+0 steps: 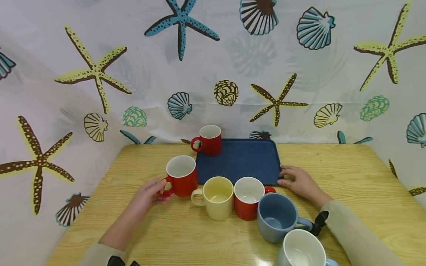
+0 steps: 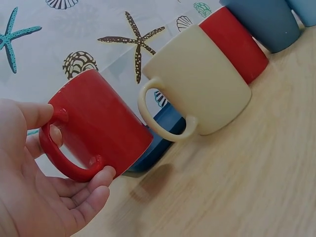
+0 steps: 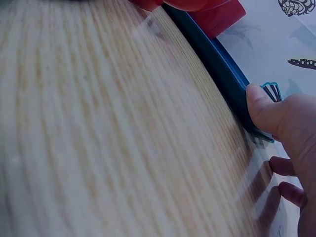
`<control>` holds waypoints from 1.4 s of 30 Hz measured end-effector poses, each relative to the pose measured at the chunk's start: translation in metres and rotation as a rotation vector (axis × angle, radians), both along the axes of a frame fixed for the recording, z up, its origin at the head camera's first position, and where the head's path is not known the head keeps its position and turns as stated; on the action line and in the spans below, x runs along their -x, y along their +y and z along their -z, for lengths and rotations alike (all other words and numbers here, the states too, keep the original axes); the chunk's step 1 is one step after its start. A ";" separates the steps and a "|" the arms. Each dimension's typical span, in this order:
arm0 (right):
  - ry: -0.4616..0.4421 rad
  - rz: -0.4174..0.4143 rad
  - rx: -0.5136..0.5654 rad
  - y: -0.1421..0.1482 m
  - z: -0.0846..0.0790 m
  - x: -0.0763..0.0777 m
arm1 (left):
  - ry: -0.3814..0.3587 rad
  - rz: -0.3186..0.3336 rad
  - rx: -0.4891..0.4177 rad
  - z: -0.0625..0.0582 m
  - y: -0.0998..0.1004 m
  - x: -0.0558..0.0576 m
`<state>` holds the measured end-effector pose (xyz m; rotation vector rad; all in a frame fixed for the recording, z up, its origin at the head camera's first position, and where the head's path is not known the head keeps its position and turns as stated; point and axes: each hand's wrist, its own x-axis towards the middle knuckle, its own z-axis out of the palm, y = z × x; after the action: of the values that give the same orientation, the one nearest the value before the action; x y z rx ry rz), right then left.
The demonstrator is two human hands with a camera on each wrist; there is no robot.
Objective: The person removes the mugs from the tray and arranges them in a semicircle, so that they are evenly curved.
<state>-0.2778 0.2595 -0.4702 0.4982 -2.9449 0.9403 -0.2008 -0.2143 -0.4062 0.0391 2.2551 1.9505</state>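
A red mug [image 1: 183,181] with a white inside hangs slightly tilted by the near left corner of the blue tray, and its shadow falls on the table. My left hand [image 1: 151,194] grips its handle, thumb on top and fingers below, as the left wrist view shows. Another red mug [image 1: 212,142] stands upright on the back left of the tray [image 1: 244,159]. At the tray's near right corner, my right hand [image 1: 301,183] touches the rim with its thumb [image 3: 261,106], the other fingers loosely bent beside it.
A row of mugs runs along the tray's front: cream [image 1: 217,201], red [image 1: 247,207], blue [image 1: 277,221] and a white-lined one with a blue handle [image 1: 303,251] at the near edge. Behind the wooden table [image 1: 186,236] hangs a cloth [image 1: 213,62] printed with shells and starfish.
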 end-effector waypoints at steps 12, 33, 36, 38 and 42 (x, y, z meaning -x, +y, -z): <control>-0.007 0.004 0.006 -0.002 -0.003 -0.002 | -0.032 0.000 -0.038 0.003 -0.015 -0.032; -0.022 0.022 0.003 -0.004 -0.002 -0.004 | -0.086 0.185 -0.104 0.019 -0.032 -0.066; -0.023 0.020 -0.001 -0.004 -0.003 -0.004 | -0.081 0.222 -0.112 0.021 -0.029 -0.070; -0.021 0.019 -0.005 -0.004 -0.003 -0.004 | -0.098 0.235 -0.118 0.022 -0.027 -0.071; -0.017 0.021 -0.010 -0.004 -0.003 -0.004 | -0.113 0.269 -0.120 0.025 -0.023 -0.070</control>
<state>-0.2740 0.2555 -0.4672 0.4607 -2.9652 0.9332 -0.1305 -0.2368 -0.4316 0.2286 1.9462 1.8905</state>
